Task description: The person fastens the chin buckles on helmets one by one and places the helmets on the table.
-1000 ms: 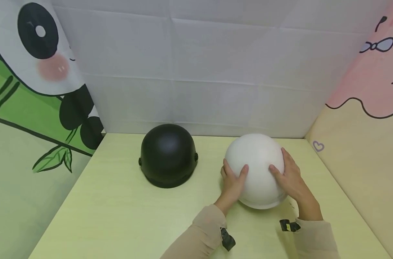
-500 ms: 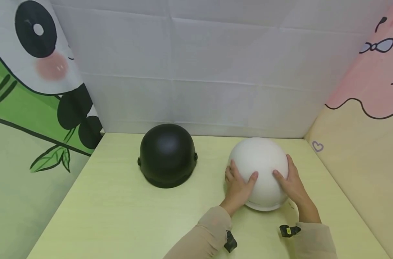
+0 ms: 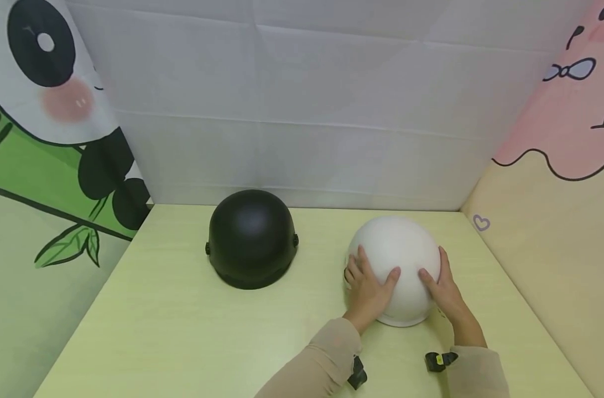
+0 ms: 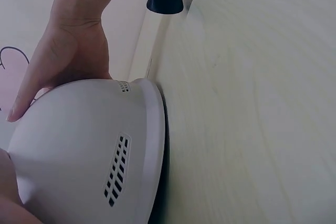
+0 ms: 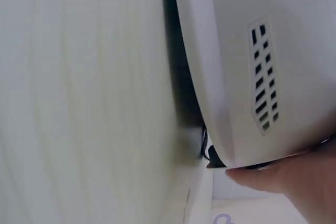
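A white helmet (image 3: 394, 249) with slotted vents is at the right of the table in the head view, dome up. My left hand (image 3: 369, 293) holds its left side, thumb on the front of the shell. On the opposite side, my right hand (image 3: 448, 296) grips it the same way. In the right wrist view, fingers (image 5: 262, 178) reach under the helmet's rim (image 5: 202, 61), where a dark gap shows beside the table. The left wrist view shows the rim close to the tabletop; whether it touches is unclear. Left of it stands a matte black helmet (image 3: 251, 237), untouched.
The pale yellow table (image 3: 182, 342) meets a white back panel (image 3: 302, 138) behind both helmets. A wall with painted cartoon figures (image 3: 73, 138) rises on the left, and a cream and pink wall (image 3: 546, 237) on the right. Black camera mounts (image 3: 438, 362) sit at the wrists.
Both hands have brought the white helmet slightly toward me and to the right, relative to the black one. The black helmet stays put, while the whole view has shifted a little.
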Available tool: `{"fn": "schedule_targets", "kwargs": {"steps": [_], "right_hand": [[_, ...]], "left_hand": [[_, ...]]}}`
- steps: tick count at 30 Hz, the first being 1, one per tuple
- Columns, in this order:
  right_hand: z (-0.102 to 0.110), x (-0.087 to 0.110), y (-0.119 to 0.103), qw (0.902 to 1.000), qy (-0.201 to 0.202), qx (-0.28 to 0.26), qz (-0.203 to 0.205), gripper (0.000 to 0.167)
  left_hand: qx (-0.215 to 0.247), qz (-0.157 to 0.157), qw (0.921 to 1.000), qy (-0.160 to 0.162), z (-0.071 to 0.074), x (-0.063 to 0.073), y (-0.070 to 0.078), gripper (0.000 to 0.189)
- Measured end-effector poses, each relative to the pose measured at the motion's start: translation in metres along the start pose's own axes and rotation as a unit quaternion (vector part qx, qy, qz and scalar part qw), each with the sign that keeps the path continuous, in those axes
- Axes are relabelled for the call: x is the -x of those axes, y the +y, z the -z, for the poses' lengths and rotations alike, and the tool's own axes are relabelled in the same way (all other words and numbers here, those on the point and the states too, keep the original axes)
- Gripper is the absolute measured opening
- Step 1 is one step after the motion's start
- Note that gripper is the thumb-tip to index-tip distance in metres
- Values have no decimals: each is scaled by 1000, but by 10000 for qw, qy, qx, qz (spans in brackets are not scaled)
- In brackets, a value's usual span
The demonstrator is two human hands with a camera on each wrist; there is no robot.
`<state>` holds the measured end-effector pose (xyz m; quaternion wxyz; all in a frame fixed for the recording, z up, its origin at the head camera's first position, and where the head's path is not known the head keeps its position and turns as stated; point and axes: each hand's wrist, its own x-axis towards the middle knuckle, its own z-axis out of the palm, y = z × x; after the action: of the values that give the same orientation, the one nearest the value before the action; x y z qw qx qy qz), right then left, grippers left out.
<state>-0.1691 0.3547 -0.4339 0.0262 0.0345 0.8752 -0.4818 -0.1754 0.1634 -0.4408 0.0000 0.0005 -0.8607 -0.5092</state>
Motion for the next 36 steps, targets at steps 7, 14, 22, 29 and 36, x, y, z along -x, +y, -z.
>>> {"fn": "schedule_targets", "kwargs": {"steps": [7,14,22,29,36], "right_hand": [[3,2,2,9999,-23,-79,-125,87],[11,-2,7,9997,21,-152,-183,86],[16,-6,9,9989,174,-380,-199,85],[15,-13,13,9980,149,-601,-140,84],[19,-16,17,9969,138,-758,-176,84]], "left_hand": [[-50,85,9999,-54,-6,3,5,97],[-92,116,9996,-237,-13,0,9,98],[-379,131,9989,-231,-19,-6,14,98],[-459,247,9985,-139,-19,-6,17,98],[-444,212,9982,-335,-22,-12,14,99]]}}
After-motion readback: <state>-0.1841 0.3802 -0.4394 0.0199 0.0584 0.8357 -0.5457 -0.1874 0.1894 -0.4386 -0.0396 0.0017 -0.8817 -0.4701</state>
